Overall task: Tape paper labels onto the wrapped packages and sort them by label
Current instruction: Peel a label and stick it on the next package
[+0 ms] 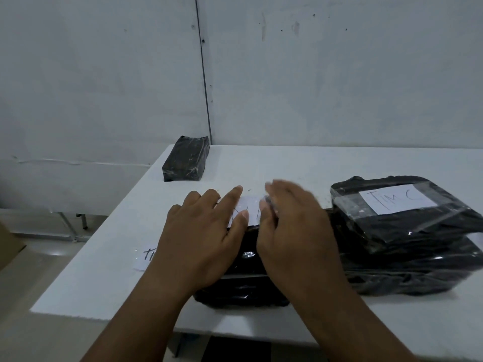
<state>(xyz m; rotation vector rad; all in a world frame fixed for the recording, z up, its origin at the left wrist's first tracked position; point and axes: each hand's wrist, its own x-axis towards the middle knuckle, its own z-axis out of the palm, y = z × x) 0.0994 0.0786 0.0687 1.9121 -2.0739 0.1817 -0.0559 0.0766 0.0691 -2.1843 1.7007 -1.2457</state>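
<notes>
A black wrapped package point(244, 291) lies at the middle of the white table point(109, 257), mostly under my hands. A white paper label point(250, 210) with handwriting sits on its top. My left hand point(206, 231) lies flat with straight fingers pressing the label's left side. My right hand point(290, 228), slightly blurred, presses flat on the label's right side. Another paper label point(149, 256) lies on the table left of the package, partly hidden by my left wrist. At the right, a stack of black packages point(407, 246) carries a taped label point(394, 198).
A small black wrapped package point(187, 163) without a visible label stands at the table's far left corner by the wall. A cardboard box edge point(7, 246) shows on the floor at the left. The table's front edge is close to me.
</notes>
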